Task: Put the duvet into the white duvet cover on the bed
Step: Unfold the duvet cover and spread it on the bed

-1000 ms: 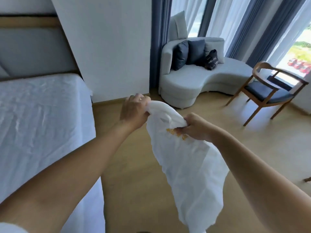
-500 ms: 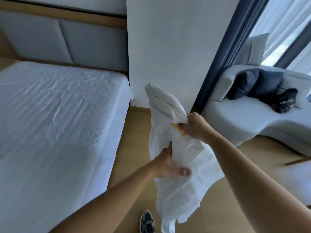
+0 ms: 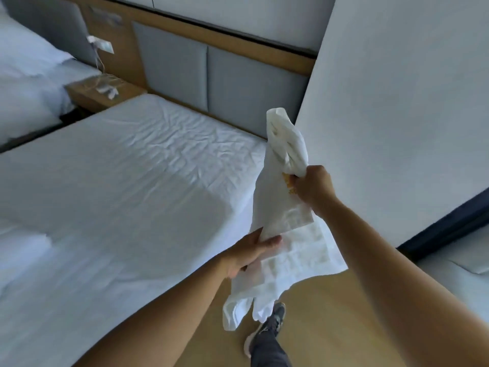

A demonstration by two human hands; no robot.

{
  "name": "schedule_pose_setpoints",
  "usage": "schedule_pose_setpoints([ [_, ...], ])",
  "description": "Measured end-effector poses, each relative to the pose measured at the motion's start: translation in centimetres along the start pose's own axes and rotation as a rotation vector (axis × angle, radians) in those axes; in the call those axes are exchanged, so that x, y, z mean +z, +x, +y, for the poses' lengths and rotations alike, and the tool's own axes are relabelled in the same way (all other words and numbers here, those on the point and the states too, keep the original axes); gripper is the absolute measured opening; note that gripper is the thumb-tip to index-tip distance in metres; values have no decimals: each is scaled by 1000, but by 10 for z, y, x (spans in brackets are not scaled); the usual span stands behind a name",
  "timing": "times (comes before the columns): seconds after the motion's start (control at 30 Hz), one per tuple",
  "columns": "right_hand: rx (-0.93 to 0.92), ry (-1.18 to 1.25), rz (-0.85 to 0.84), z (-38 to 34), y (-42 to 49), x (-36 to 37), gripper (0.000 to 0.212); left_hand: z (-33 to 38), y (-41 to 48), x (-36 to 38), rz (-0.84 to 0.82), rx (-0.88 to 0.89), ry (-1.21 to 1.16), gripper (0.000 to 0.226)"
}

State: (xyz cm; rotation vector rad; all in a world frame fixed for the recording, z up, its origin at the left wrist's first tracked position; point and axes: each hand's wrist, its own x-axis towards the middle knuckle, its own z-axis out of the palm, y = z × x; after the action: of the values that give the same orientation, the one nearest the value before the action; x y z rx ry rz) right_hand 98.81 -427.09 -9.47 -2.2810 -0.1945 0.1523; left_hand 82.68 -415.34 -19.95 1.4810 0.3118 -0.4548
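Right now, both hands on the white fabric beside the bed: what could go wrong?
1. The white fabric is bunched in the right hand, with the left hand gripping lower; it may spread onto the bed twisted.
2. Its loose end hangs close to the shoe; a step might catch it.

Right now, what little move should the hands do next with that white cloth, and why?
Probably lift the crumpled white fabric cover over the white-sheeted bed and shake it open. It hangs bunched at the bed's edge: the right hand grips it high, the left hand pinches it lower, so nothing could go inside yet.
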Motion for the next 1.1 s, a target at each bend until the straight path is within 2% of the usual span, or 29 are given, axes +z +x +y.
schedule_pose_setpoints([
  [0.07,-17,51,-8,-7,68,7,30,21,38,-30,78,-138,-127,79],
  [0.23,-5,124,-84,-43,226,17,27,48,122,-86,237,-418,-319,106],
  [0.3,-20,154,-93,-63,283,26,25,54,157,-101,153,-562,-352,100],
  [0.37,-22,178,-92,-85,327,38,22,65,186,-106,-68,-640,-424,70],
  [0.4,-18,209,-96,-95,349,45,24,72,204,-109,-145,-628,-524,66],
  [0.47,-11,262,-95,-113,393,60,29,91,248,-119,-205,-435,-879,83],
  [0.53,-12,313,-86,-132,436,73,29,126,298,-146,-94,-119,-1226,96],
  [0.6,3,390,-48,-151,478,85,31,173,343,-198,-16,214,-1409,101],
  [0.7,32,541,19,-178,534,97,23,255,387,-303,-56,539,-1318,100],
  [0.77,29,622,69,-195,561,106,7,300,409,-370,-7,603,-1210,104],
  [0.9,87,921,179,-222,585,157,7,366,442,-468,149,654,-1036,102],
  [0.93,147,994,210,-225,586,178,14,372,448,-487,197,596,-948,96],
  [1.0,369,1024,225,-221,582,229,30,365,456,-519,371,299,-682,82],
  [1.07,655,990,37,-212,566,279,40,335,460,-542,510,-72,-414,77],
  [1.1,779,971,-157,-204,558,303,37,316,464,-553,593,-202,-300,73],
])
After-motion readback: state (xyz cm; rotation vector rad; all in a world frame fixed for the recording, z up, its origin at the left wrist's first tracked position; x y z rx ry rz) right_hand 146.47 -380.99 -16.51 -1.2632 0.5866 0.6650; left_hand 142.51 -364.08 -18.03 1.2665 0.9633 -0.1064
